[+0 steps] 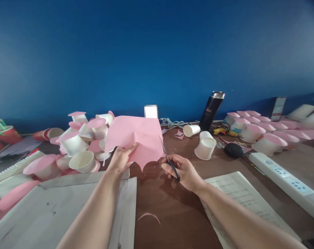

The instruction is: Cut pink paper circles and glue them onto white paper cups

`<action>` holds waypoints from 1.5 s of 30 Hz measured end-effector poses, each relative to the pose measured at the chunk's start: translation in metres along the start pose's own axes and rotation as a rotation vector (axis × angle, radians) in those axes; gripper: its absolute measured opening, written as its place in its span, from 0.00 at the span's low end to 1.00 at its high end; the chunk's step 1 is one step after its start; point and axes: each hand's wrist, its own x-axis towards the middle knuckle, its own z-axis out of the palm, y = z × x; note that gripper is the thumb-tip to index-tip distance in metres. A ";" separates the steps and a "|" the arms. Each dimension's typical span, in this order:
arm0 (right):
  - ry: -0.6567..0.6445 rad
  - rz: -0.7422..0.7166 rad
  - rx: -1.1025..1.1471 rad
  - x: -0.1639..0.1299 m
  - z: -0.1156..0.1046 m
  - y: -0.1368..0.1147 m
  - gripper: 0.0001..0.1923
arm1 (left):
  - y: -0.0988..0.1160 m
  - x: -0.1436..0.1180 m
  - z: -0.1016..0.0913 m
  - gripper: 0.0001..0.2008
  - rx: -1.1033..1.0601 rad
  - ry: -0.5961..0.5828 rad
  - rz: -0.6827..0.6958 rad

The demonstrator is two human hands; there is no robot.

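Observation:
My left hand (pixel 123 158) pinches a large sheet of pink paper (pixel 146 135) by its lower edge, thumb on top. Curved notches run along the bottom of the sheet, leaving pointed tips. In my right hand (pixel 184 171) is a pair of scissors (pixel 171 165) with dark handles, its blades pointing up at the sheet's right edge. Whether the blades grip the paper I cannot tell. Below, a thin curved pink offcut (pixel 149 215) lies on the brown table (pixel 159 193).
Paper cups with pink tops (pixel 71 143) crowd the left, and more pink-topped cups (pixel 269 141) stand at the right. A black flask (pixel 211 110), plain white cups (pixel 205 148), a computer mouse (pixel 234 150), a power strip (pixel 283 180) and a printed sheet (pixel 239 197) are also on the right.

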 end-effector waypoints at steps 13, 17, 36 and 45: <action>0.010 -0.011 -0.070 0.001 -0.002 -0.003 0.17 | -0.004 0.004 -0.004 0.16 0.002 -0.008 -0.046; 0.014 -0.008 -0.078 0.001 -0.003 -0.002 0.17 | -0.005 0.004 -0.003 0.18 -0.055 0.011 -0.034; -0.001 0.005 -0.088 0.001 -0.003 -0.001 0.17 | -0.027 0.019 -0.015 0.18 -0.130 0.033 -0.089; -0.042 0.018 -0.100 0.000 -0.004 -0.008 0.18 | -0.031 0.023 -0.023 0.23 -0.126 0.037 -0.102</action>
